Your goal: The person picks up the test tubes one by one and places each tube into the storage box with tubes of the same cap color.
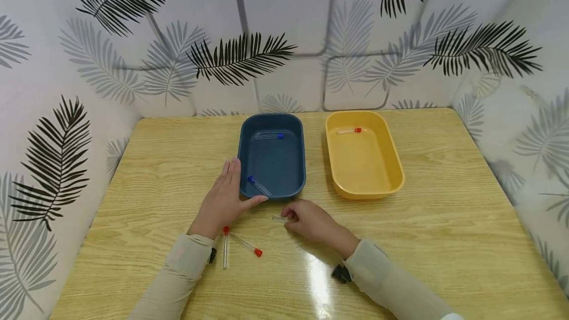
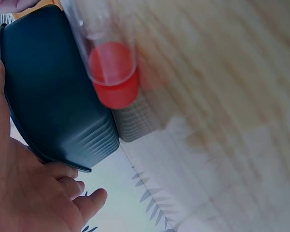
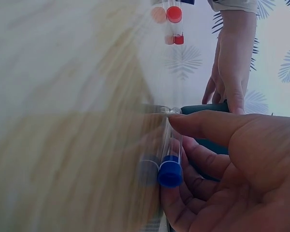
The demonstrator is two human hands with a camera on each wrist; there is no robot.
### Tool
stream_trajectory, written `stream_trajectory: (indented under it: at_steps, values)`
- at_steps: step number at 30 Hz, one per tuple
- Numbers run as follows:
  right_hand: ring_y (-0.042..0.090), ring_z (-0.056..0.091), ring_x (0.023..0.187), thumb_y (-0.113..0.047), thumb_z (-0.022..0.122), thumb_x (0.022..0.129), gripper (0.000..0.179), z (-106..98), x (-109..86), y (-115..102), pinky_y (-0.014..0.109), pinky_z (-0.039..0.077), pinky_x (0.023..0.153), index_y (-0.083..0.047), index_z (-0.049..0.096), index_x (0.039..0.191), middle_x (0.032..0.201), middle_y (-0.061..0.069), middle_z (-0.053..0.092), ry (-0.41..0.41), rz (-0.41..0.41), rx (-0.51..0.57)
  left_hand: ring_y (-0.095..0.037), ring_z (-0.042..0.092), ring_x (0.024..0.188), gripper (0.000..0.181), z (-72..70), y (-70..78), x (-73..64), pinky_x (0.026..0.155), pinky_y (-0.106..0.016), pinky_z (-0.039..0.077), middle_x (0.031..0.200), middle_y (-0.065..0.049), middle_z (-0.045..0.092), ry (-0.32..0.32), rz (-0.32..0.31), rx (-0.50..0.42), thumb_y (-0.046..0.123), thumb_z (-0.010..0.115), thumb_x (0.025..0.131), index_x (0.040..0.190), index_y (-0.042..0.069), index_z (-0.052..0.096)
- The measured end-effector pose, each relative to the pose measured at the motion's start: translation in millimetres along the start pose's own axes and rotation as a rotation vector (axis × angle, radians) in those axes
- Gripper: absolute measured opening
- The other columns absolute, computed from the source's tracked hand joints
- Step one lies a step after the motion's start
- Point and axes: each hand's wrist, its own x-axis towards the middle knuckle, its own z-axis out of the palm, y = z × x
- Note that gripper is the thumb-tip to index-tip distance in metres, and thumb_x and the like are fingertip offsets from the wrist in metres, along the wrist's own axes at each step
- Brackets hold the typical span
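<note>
My right hand [image 1: 313,222] pinches a clear test tube [image 1: 280,219] low over the table, just in front of the dark blue tray [image 1: 277,162]. The right wrist view shows that tube's blue cap [image 3: 170,174], with thumb and fingers around the glass. My left hand [image 1: 223,204] rests against the same tray, straight fingers along its left side and thumb stretched along the front rim. Inside this tray lie two test tubes with blue caps, one at the back [image 1: 268,136] and one at the front [image 1: 260,185]. By the left wrist are two red-capped test tubes [image 1: 225,250] [image 1: 246,244].
A yellow tray [image 1: 366,167] stands right of the blue one, with a red-capped tube [image 1: 348,131] near its back. Both trays sit on a wood-grain table [image 1: 444,211], close to its far edge. Leaf-patterned cloth [image 1: 284,14] surrounds the table at the back and sides.
</note>
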Motion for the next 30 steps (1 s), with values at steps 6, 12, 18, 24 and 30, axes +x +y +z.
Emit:
stream_trajectory:
  at_steps: [6, 12, 18, 24, 30]
  values:
    - [0.008, 0.055, 0.074, -0.008, 0.066, 0.082, 0.013, 0.5, 0.5, -0.5, 0.026, 0.047, 0.068, -0.009, 0.067, 0.095, 0.081, -0.005, 0.061, 0.004, 0.009, -0.003, -0.023, 0.002, 0.141, 0.117, 0.6, -0.6, 0.6, 0.11, -0.043, 0.018, 0.154, -0.013, 0.006, -0.007, -0.006, -0.001, 0.085, 0.036, 0.072, 0.149, 0.004, 0.002]
    - [0.008, 0.055, 0.073, -0.007, 0.065, 0.08, 0.013, -0.3, -0.7, -1.8, 0.026, 0.047, 0.066, -0.008, 0.067, 0.093, 0.081, -0.004, 0.061, 0.008, -0.003, -0.023, -0.024, 0.002, 0.141, 0.117, -0.4, -0.2, 0.1, 0.11, -0.043, 0.018, 0.154, -0.012, 0.005, -0.011, -0.007, -0.005, 0.085, 0.037, 0.071, 0.149, 0.004, 0.001]
    - [0.008, 0.052, 0.071, -0.006, 0.064, 0.077, 0.013, -0.2, -1.9, -2.1, 0.025, 0.045, 0.064, -0.01, 0.065, 0.089, 0.077, -0.006, 0.057, 0.006, -0.004, -0.01, -0.025, 0.003, 0.141, 0.116, -1.1, 0.6, 0.1, 0.111, -0.043, 0.018, 0.154, -0.014, 0.007, -0.009, -0.002, -0.001, 0.084, 0.036, 0.072, 0.149, 0.003, 0.002]
    - [0.009, 0.051, 0.071, -0.006, 0.061, 0.074, 0.015, -3.0, -5.2, -2.9, 0.024, 0.045, 0.066, -0.011, 0.062, 0.089, 0.078, -0.006, 0.055, 0.023, -0.001, -0.01, -0.027, 0.004, 0.141, 0.117, -0.6, 0.0, 0.1, 0.11, -0.044, 0.019, 0.154, -0.015, 0.008, -0.005, 0.006, 0.004, 0.084, 0.037, 0.072, 0.149, 0.003, 0.002]
    - [0.01, 0.05, 0.072, -0.009, 0.066, 0.075, 0.015, -11.1, -11.7, -5.1, 0.025, 0.045, 0.065, -0.012, 0.061, 0.089, 0.078, -0.006, 0.054, 0.037, -0.004, 0.023, -0.026, 0.003, 0.141, 0.117, -0.8, -0.6, 0.2, 0.11, -0.045, 0.019, 0.154, -0.014, 0.006, -0.005, 0.005, -0.001, 0.084, 0.038, 0.071, 0.149, 0.004, 0.001]
